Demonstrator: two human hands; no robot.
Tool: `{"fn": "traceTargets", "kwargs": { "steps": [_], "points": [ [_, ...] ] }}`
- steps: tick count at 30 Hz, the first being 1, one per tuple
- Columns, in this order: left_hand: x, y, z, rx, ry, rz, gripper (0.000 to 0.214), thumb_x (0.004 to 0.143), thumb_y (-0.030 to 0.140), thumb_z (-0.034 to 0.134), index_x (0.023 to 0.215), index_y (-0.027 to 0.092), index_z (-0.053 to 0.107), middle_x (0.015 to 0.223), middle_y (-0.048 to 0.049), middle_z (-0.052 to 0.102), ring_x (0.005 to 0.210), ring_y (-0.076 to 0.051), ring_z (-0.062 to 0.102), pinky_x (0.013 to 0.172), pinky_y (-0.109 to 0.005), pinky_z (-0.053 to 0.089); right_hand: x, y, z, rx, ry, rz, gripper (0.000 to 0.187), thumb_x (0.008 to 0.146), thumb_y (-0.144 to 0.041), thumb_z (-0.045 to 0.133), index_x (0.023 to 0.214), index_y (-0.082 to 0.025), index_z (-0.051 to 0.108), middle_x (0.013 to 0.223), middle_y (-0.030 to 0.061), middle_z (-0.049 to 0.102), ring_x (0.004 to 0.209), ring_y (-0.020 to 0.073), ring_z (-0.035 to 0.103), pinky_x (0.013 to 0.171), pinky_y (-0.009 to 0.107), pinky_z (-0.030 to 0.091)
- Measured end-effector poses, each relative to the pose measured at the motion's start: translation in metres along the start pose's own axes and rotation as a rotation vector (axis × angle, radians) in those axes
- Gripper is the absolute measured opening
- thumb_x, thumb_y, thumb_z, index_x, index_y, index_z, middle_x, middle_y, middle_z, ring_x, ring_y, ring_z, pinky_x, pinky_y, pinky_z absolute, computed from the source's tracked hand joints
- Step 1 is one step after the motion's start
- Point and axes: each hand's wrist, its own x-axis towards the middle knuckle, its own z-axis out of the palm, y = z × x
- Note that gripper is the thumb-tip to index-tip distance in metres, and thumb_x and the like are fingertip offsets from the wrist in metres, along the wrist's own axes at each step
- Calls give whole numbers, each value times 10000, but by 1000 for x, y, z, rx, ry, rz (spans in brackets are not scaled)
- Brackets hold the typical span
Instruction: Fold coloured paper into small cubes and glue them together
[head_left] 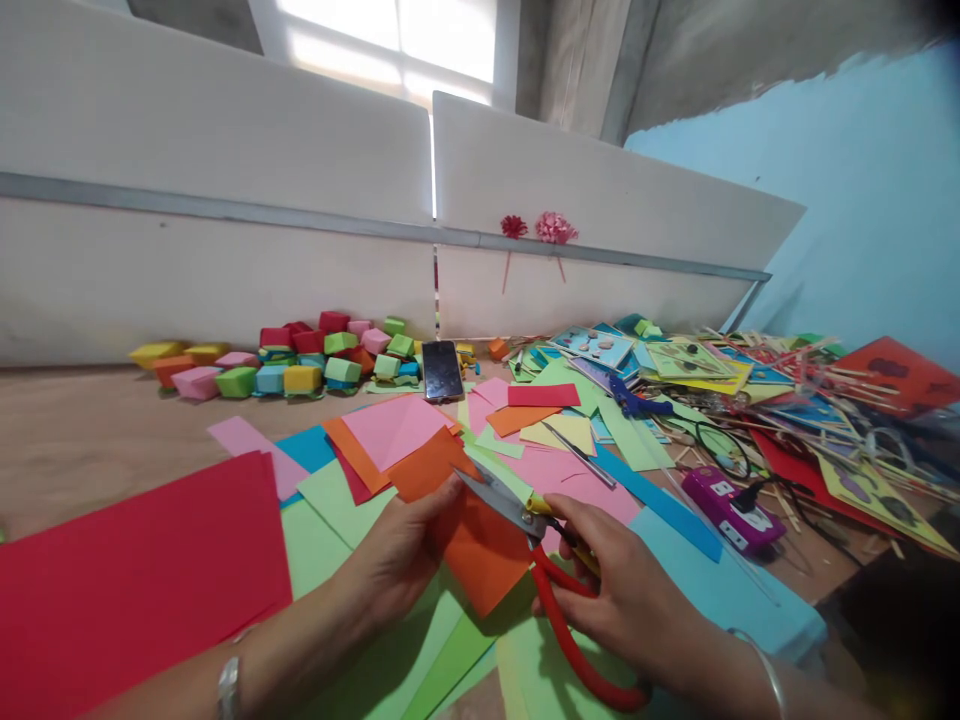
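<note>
My left hand (401,550) grips a sheet of orange paper (487,550), thumb on top near the paper's upper part. From the right, my right hand (626,580) holds a pair of scissors (499,500) with red handles. The blades lie across the orange paper, tips close to my left thumb; whether they cut into it I cannot tell. A yellow and black piece (574,545) shows by the scissors' pivot, partly behind my right fingers. Beneath both hands spread green sheets (322,550), with pink paper (394,430) just beyond.
Red sheets (142,580) lie at left. Small coloured paper boxes (300,380) cluster at the back beside a phone (442,370). Rightward are a blue glue gun (634,398), a purple power strip (724,510) with a cord, and piled cards and sticks. White boards (225,270) stand behind.
</note>
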Motion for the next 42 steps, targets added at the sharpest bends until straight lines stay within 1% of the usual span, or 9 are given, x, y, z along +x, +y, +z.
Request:
{"fn": "traceTargets", "kwargs": {
  "steps": [5, 9, 15, 22, 24, 28, 31, 37, 42],
  "points": [
    [1, -2, -1, -21, -18, -1, 187, 891, 31, 613, 1005, 104, 743, 929, -105, 810, 753, -221, 775, 672, -323, 662, 0, -1, 1, -49, 18, -32, 571, 820, -323, 681, 1357, -194, 533, 1160, 127, 682, 973, 254, 661, 815, 371, 560],
    [0, -3, 0, -17, -9, -4, 216, 895, 30, 607, 1059, 95, 732, 937, -117, 809, 730, -222, 776, 658, -320, 660, -3, -2, 3, -76, 38, -44, 584, 820, -289, 675, 1366, -145, 527, 1151, 144, 686, 949, 248, 670, 809, 372, 567],
    [1, -3, 3, -23, 9, -15, 196, 901, 22, 593, 1032, 75, 728, 915, -125, 809, 717, -217, 774, 652, -318, 660, -5, 1, 5, -72, 58, -46, 594, 813, -272, 671, 1374, -145, 522, 1173, 145, 687, 927, 235, 682, 812, 366, 579],
    [1, -5, -3, -5, 31, -24, 180, 902, 8, 575, 981, 66, 727, 888, -126, 807, 721, -204, 773, 677, -292, 654, -8, 0, 7, -59, 45, -8, 579, 832, -253, 635, 1390, -174, 504, 1207, 144, 668, 966, 245, 679, 821, 381, 580],
    [2, -7, -5, -5, 3, -49, 170, 909, 37, 580, 1002, 60, 720, 940, -147, 802, 774, -228, 777, 740, -333, 654, -9, 1, 8, -53, 41, -2, 587, 837, -260, 633, 1402, -178, 494, 1222, 146, 660, 998, 255, 672, 850, 401, 574],
    [3, -10, -8, -24, -56, -143, 220, 931, 124, 576, 1107, 50, 686, 1113, -207, 759, 957, -318, 755, 925, -488, 591, -11, 5, 12, -35, 52, -10, 601, 851, -275, 626, 1425, -182, 473, 1268, 148, 641, 1080, 267, 650, 917, 424, 555],
    [4, -11, -9, -17, -64, -172, 263, 937, 144, 564, 1162, 51, 663, 1186, -228, 727, 1035, -361, 725, 980, -566, 537, -11, 7, 14, -38, 54, -29, 607, 851, -279, 626, 1429, -176, 470, 1258, 153, 646, 1092, 275, 647, 924, 434, 552],
    [2, -11, -9, -4, -73, -157, 286, 930, 137, 575, 1196, 67, 652, 1123, -207, 755, 995, -344, 742, 987, -556, 534, -13, 7, 17, -69, 49, -43, 601, 861, -273, 599, 1434, -160, 455, 1187, 158, 671, 970, 254, 682, 816, 393, 585],
    [1, -11, -8, -50, -87, -201, 338, 943, 154, 562, 1264, 69, 624, 1117, -212, 755, 1026, -353, 730, 986, -540, 540, -14, 8, 19, -105, 39, -76, 578, 873, -246, 561, 1423, -104, 456, 1223, 202, 662, 1031, 283, 688, 826, 405, 596]
  ]
}}
